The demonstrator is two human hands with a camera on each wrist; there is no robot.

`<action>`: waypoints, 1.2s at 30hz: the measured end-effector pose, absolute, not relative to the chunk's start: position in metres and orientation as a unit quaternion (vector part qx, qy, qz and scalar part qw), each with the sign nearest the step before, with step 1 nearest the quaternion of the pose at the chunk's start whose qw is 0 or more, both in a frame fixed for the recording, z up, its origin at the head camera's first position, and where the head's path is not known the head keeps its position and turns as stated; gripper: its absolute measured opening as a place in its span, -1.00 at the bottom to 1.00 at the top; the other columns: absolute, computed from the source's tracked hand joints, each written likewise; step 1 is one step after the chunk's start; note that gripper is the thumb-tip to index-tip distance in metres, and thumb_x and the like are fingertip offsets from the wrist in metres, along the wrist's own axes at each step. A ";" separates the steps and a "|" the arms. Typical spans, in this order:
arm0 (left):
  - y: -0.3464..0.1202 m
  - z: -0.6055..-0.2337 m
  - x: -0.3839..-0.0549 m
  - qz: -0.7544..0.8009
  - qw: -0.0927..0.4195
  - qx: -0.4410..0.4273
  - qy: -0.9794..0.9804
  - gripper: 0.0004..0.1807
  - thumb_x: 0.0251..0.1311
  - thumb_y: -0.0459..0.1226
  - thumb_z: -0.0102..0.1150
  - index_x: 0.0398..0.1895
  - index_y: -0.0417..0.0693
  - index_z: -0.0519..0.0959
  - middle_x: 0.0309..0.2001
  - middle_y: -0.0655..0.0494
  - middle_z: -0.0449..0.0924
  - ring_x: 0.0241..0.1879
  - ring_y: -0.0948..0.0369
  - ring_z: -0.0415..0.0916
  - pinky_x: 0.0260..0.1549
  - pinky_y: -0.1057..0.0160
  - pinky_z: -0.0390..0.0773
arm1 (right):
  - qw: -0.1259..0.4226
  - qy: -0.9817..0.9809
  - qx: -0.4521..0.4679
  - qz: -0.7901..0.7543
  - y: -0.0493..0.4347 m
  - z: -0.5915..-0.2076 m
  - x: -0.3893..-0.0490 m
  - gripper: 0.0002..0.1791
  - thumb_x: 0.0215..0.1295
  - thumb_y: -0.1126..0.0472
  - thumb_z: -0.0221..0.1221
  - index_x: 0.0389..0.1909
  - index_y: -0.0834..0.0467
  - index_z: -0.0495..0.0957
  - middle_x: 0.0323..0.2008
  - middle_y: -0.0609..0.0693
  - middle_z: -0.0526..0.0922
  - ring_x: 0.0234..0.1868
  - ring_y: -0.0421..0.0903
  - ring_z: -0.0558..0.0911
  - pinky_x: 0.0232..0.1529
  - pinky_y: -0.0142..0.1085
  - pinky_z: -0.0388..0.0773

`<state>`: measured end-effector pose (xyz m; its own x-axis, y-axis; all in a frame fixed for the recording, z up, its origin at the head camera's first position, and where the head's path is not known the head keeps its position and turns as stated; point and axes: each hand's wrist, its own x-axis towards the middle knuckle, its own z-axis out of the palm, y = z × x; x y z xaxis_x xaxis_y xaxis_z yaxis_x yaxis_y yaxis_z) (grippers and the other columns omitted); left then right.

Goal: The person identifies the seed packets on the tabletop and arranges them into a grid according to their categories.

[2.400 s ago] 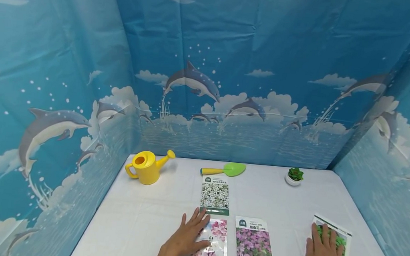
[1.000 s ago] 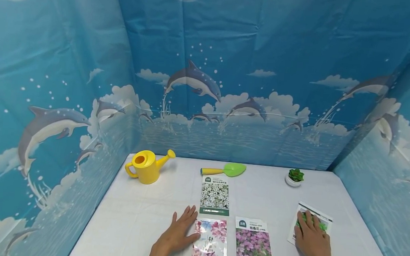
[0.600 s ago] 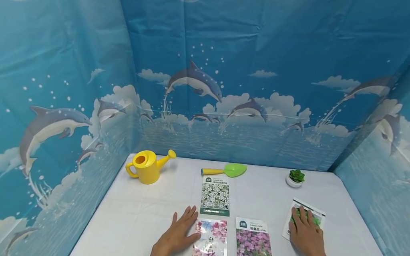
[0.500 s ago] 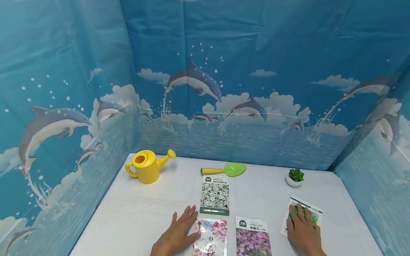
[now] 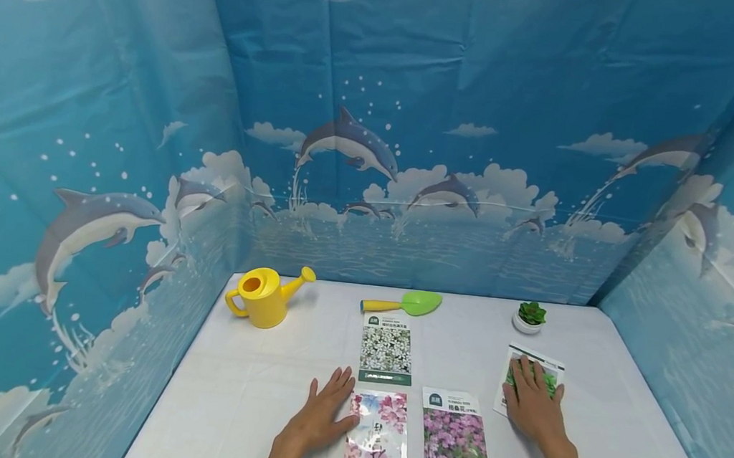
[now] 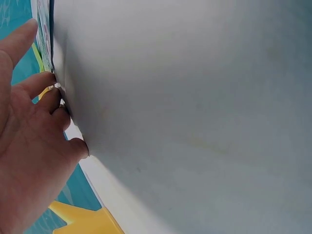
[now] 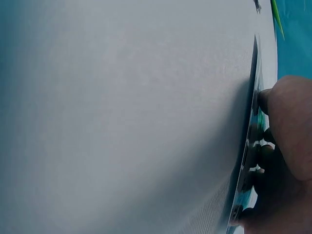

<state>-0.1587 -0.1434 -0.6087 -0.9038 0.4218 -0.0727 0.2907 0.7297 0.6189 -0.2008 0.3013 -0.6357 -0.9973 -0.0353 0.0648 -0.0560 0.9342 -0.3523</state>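
My right hand point(image 5: 532, 404) lies with extended fingers on top of a seed packet point(image 5: 553, 369) with green leaves printed on it, covering much of its front. In the right wrist view the fingertips touch the face of that packet point(image 7: 251, 131), seen nearly edge-on. My left hand point(image 5: 320, 416) rests flat on the white table, fingers spread. Its thumb reaches the left edge of a pink-blossom packet point(image 5: 379, 438). Right of that one lies a purple-flower seed packet point(image 5: 456, 444); a white-flower seed packet point(image 5: 386, 349) lies above it.
A yellow watering can point(image 5: 263, 298) stands at the back left of the table point(image 5: 250, 392). Behind the white-flower packet lies a toy trowel point(image 5: 402, 303) with a green blade. A small potted succulent point(image 5: 530, 317) sits at the back right. Dolphin-print curtains point(image 5: 404, 246) enclose the table.
My right hand has slid the green-leaf packet leftward and slightly away from me. The left hand first shifted a little left off the pink-blossom packet, then stayed still.
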 end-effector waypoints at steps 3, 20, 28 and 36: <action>-0.144 -0.609 -0.158 0.313 0.109 0.190 0.924 -0.18 0.50 -0.05 0.28 0.66 -0.27 0.25 0.72 -0.17 0.07 0.71 -0.21 -0.07 0.57 -0.48 -0.21 | 0.029 -0.979 0.031 0.197 0.301 -0.637 -0.204 -0.26 0.71 0.05 -0.02 0.63 0.47 0.10 0.63 0.50 0.04 0.65 0.53 -0.05 0.45 0.64 -0.31; -0.148 -0.618 -0.160 0.337 0.101 0.190 0.916 -0.16 0.49 -0.01 0.27 0.66 -0.26 0.25 0.72 -0.16 0.06 0.72 -0.17 -0.11 0.56 -0.49 -0.29 | 0.022 -0.976 0.083 0.202 0.292 -0.638 -0.225 -0.27 0.72 0.03 0.00 0.65 0.42 0.12 0.65 0.47 0.05 0.65 0.52 -0.03 0.44 0.65 -0.26; -0.151 -0.633 -0.162 0.360 0.082 0.201 0.907 -0.12 0.51 0.10 0.20 0.68 -0.20 0.23 0.74 -0.08 0.01 0.74 -0.09 -0.19 0.53 -0.53 -0.36 | 0.032 -0.973 0.098 0.209 0.286 -0.637 -0.234 -0.27 0.72 0.03 0.01 0.65 0.41 0.13 0.65 0.46 0.07 0.65 0.51 -0.02 0.44 0.65 -0.24; -0.150 -0.629 -0.161 0.367 0.085 0.207 0.903 -0.13 0.53 0.08 0.21 0.69 -0.22 0.21 0.74 -0.11 0.00 0.75 -0.08 -0.21 0.51 -0.55 -0.36 | 0.045 -0.971 0.104 0.211 0.282 -0.639 -0.244 -0.28 0.69 0.06 0.04 0.63 0.42 0.17 0.64 0.47 0.09 0.64 0.52 -0.01 0.44 0.66 -0.23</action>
